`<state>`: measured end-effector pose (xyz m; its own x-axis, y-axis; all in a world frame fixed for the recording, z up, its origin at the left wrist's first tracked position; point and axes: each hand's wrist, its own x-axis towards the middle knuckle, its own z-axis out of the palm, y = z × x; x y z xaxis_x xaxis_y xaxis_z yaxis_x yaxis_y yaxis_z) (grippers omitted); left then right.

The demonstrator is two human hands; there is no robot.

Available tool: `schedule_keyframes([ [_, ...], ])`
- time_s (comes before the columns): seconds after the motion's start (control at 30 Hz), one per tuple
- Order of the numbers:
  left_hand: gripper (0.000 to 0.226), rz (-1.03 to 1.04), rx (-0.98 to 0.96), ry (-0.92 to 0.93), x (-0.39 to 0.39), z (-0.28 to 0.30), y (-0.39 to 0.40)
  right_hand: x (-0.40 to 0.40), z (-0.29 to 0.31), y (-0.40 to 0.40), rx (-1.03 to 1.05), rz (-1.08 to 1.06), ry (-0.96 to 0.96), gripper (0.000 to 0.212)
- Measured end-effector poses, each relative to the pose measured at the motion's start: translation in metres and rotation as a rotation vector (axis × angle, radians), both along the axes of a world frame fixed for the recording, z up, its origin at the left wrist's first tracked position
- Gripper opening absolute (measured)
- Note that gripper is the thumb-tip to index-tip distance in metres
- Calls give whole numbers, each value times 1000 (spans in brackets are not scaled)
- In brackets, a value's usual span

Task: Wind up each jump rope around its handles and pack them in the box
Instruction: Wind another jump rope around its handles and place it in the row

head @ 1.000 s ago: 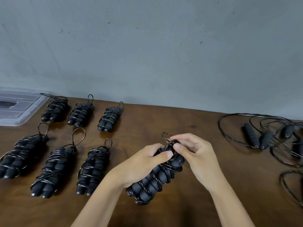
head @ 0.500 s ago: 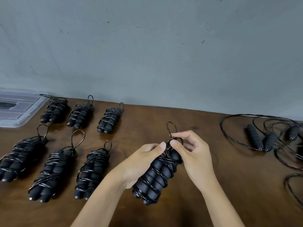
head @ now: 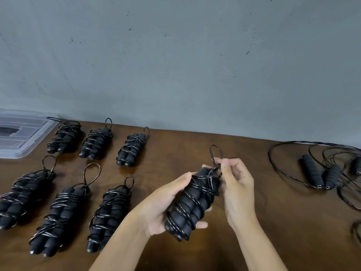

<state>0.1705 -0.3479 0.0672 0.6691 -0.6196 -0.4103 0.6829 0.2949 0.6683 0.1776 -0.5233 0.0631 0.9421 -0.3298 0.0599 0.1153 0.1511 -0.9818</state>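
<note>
A black jump rope bundle (head: 192, 202), its cord wound round two foam handles, is held above the wooden table (head: 273, 222). My left hand (head: 166, 204) grips the bundle from below and the left. My right hand (head: 235, 184) pinches the cord at the bundle's top, where a small loop (head: 214, 153) sticks up. Several wound bundles lie in two rows at the left, such as one (head: 109, 214) beside my left forearm. A clear plastic box (head: 18, 136) sits at the far left edge, against the wall.
Unwound jump ropes (head: 320, 173) with loose cords sprawl at the right side of the table, and another cord (head: 356, 231) shows at the right edge. A grey wall (head: 175, 65) rises directly behind the table.
The loop at the top of the held bundle has been drawn out longer and higher. The bundle has tilted more upright, and both hands have shifted slightly right.
</note>
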Motion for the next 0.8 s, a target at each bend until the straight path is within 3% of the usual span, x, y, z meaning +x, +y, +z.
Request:
schedule_keyframes([
  [0.23,35,86,63,-113,6,-9,-2,13,-8,-5,15,163,114,26],
  [0.4,25,170,170,-146,11,-16,-1,26,-21,-8,-112,200,172,16],
  [0.5,31,252,236,-172,22,-19,2,31,-28,-4,-157,173,181,17],
  [0.6,45,287,426,-344,47,-25,5,37,-32,-3,-178,113,193,18],
  [0.7,61,309,806,-609,83,-40,7,40,-34,-4,-218,104,210,16],
  [0.8,71,290,1085,-742,119,-59,10,40,-36,-7,-258,116,223,16],
])
